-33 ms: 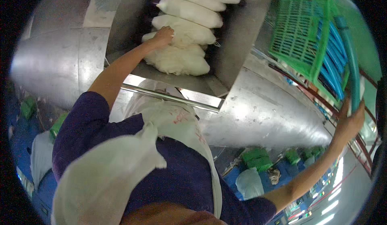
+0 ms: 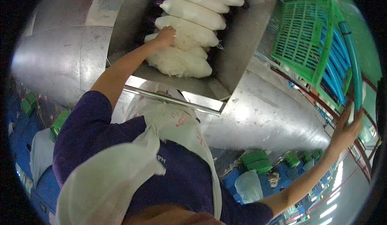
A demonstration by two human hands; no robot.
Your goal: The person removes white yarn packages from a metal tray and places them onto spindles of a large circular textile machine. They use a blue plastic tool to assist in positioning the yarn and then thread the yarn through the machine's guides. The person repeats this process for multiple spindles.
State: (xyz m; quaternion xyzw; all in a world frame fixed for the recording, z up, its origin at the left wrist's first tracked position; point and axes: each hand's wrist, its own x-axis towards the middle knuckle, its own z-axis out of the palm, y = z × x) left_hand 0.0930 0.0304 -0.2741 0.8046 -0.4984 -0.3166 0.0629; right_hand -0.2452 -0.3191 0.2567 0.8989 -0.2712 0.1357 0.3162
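Several long white filled bags (image 2: pixel 193 13) lie stacked in a steel chute (image 2: pixel 238 55) of a large machine. My left hand (image 2: pixel 165 36) reaches up into the chute, its fingers curled onto one of the lower white bags (image 2: pixel 181 61), which looks full of pale stringy material. Far out to the right, my right hand (image 2: pixel 347 130) is wrapped around the lower end of a curved blue pipe (image 2: pixel 354 63). I wear a purple shirt and a white apron (image 2: pixel 173 124).
The rounded steel machine body (image 2: pixel 60 63) fills the left and middle. Green plastic crates (image 2: pixel 302 39) holding blue tubes stand tilted at the upper right. Down below are a blue floor, green packs (image 2: pixel 254 160) and a white sack (image 2: pixel 248 186).
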